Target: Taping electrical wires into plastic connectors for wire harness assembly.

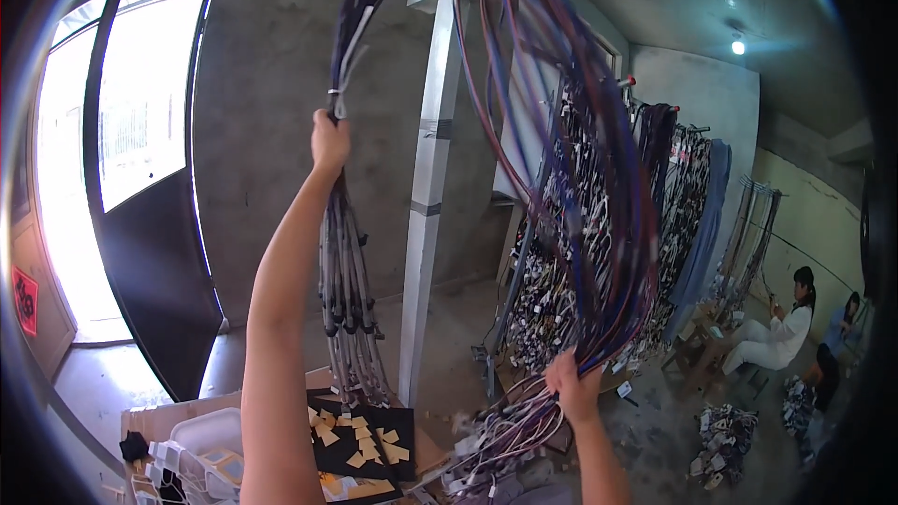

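Cables in left hand, red poster with dark writing

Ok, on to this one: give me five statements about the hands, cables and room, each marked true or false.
1. The left hand is higher in the picture than the right hand. True.
2. The right hand is empty. False: it is closed around cables.
3. Tan pieces lie on a black board. True.
4. Nobody else is in view. False: a person in white sits at the right.
5. The ceiling lamp is lit. True.
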`<act>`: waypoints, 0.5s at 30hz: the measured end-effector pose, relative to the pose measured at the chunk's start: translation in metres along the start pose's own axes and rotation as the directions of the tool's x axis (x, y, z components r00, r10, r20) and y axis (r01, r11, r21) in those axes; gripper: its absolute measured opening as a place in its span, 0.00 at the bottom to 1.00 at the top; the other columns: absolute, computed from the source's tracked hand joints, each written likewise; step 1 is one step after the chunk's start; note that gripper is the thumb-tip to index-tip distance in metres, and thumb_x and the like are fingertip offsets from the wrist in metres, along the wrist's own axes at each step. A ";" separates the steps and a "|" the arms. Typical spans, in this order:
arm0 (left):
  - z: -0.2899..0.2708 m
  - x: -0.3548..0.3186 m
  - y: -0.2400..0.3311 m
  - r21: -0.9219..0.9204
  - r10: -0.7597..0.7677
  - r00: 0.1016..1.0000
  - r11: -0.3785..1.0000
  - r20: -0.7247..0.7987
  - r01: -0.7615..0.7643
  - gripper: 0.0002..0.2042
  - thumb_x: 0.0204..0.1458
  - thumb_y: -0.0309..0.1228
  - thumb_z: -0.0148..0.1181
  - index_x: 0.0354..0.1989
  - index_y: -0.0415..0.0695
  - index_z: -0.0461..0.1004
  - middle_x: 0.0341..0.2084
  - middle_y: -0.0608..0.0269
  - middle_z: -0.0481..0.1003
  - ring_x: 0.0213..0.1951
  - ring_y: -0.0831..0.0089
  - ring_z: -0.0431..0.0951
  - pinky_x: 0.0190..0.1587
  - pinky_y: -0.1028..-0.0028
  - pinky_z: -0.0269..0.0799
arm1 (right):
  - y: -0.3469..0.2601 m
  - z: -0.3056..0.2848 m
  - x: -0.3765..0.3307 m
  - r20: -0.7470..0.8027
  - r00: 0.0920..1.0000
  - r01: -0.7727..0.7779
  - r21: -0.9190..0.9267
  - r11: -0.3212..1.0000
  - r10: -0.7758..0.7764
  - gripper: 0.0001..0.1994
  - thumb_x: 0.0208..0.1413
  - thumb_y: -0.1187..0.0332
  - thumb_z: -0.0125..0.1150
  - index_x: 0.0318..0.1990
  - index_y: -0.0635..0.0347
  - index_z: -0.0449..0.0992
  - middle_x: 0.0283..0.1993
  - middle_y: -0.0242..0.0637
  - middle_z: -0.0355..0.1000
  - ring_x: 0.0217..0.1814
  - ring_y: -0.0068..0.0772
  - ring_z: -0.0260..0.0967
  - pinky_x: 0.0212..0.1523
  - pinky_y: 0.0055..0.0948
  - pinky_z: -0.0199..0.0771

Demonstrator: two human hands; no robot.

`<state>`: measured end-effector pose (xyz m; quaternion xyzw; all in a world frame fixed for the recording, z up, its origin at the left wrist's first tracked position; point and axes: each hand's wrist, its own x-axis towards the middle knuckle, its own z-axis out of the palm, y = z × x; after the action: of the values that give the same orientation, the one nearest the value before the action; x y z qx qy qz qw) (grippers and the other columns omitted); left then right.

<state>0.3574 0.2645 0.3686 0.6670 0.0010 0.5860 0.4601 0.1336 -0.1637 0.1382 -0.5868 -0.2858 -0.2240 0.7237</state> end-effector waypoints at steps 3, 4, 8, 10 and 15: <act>-0.025 0.002 -0.021 0.135 0.057 0.986 0.990 -0.154 -0.036 0.16 0.53 0.36 0.52 0.45 0.40 0.61 0.37 0.38 0.74 0.43 0.39 0.73 0.45 0.50 0.66 | -0.034 0.017 0.011 0.020 1.000 -0.010 -0.002 1.000 0.010 0.06 0.63 0.70 0.50 0.34 0.58 0.62 0.17 0.27 0.61 0.16 0.18 0.56 0.18 0.23 0.58; -0.030 -0.002 -0.017 0.211 0.002 0.989 0.977 -0.150 0.030 0.16 0.53 0.36 0.52 0.45 0.41 0.58 0.36 0.38 0.74 0.43 0.38 0.73 0.44 0.50 0.66 | -0.050 0.020 0.017 -0.030 0.999 0.023 -0.065 0.998 -0.025 0.07 0.62 0.70 0.51 0.31 0.58 0.64 0.17 0.26 0.61 0.15 0.18 0.56 0.18 0.23 0.57; -0.099 -0.011 -0.062 0.479 -0.032 0.985 0.871 -0.170 0.111 0.14 0.57 0.38 0.45 0.46 0.44 0.55 0.34 0.39 0.75 0.40 0.38 0.74 0.40 0.48 0.67 | -0.111 0.051 0.059 -0.019 0.996 -0.085 -0.025 0.996 0.085 0.14 0.62 0.65 0.53 0.23 0.55 0.64 0.14 0.23 0.57 0.12 0.16 0.53 0.14 0.22 0.54; -0.099 -0.023 -0.086 0.604 -0.088 0.987 0.783 -0.131 0.150 0.13 0.57 0.35 0.46 0.47 0.44 0.55 0.34 0.41 0.76 0.40 0.42 0.76 0.41 0.49 0.70 | -0.134 0.056 0.073 0.114 0.987 -0.105 -0.055 0.993 0.111 0.15 0.61 0.62 0.54 0.24 0.56 0.63 0.13 0.22 0.55 0.12 0.16 0.52 0.14 0.21 0.53; -0.125 -0.057 -0.194 0.871 -0.254 0.966 0.462 -0.052 0.169 0.12 0.58 0.36 0.44 0.48 0.47 0.61 0.48 0.53 0.72 0.52 0.55 0.74 0.47 0.44 0.66 | -0.144 0.093 0.100 0.278 0.928 -0.213 -0.147 0.966 0.247 0.22 0.60 0.54 0.54 0.16 0.50 0.58 0.11 0.22 0.52 0.11 0.17 0.50 0.16 0.22 0.54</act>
<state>0.3462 0.4229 0.1910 0.8260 0.3592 0.4147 0.1293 0.0977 -0.1022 0.3233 -0.6836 -0.3063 -0.0638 0.6594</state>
